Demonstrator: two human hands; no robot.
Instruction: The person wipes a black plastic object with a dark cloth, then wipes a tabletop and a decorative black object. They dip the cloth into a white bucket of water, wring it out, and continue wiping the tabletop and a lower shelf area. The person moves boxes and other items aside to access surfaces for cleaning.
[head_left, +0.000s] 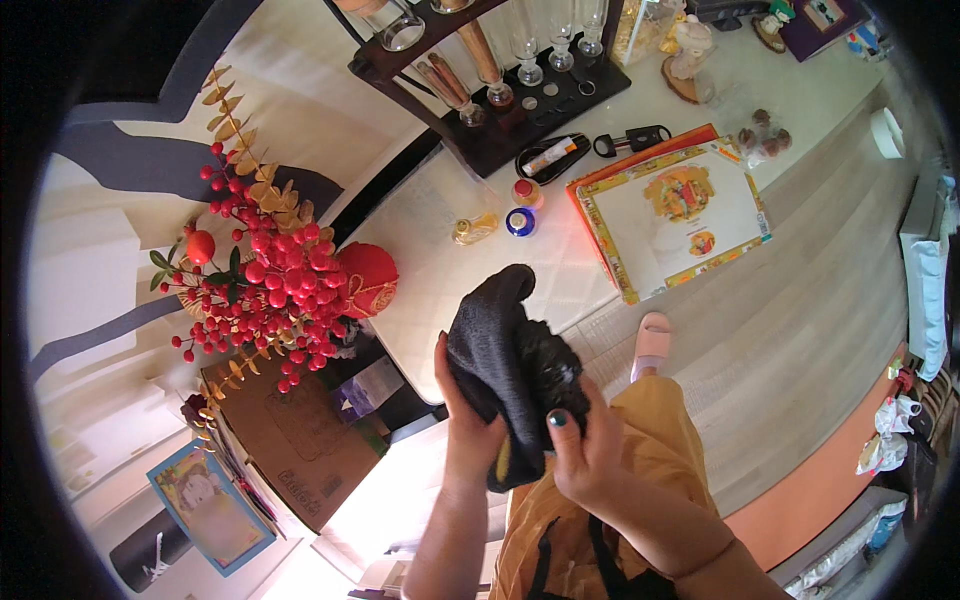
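Both hands hold a dark grey knitted cloth item, perhaps a hat, in front of my body. A crumpled, glossy black bundle shows along its right side; I cannot tell what it is made of. My left hand grips the cloth from the left and below. With thumb forward, my right hand pinches the black bundle from the right. Beyond the cloth, on the pale tabletop, stand a small blue-capped bottle, a red-capped bottle and a yellowish glass bottle.
A cigar box overhangs the table's right edge. Behind it are a cutter and a dark wooden rack of glass tubes. Red artificial berries in a red vase stand left, above a cardboard box.
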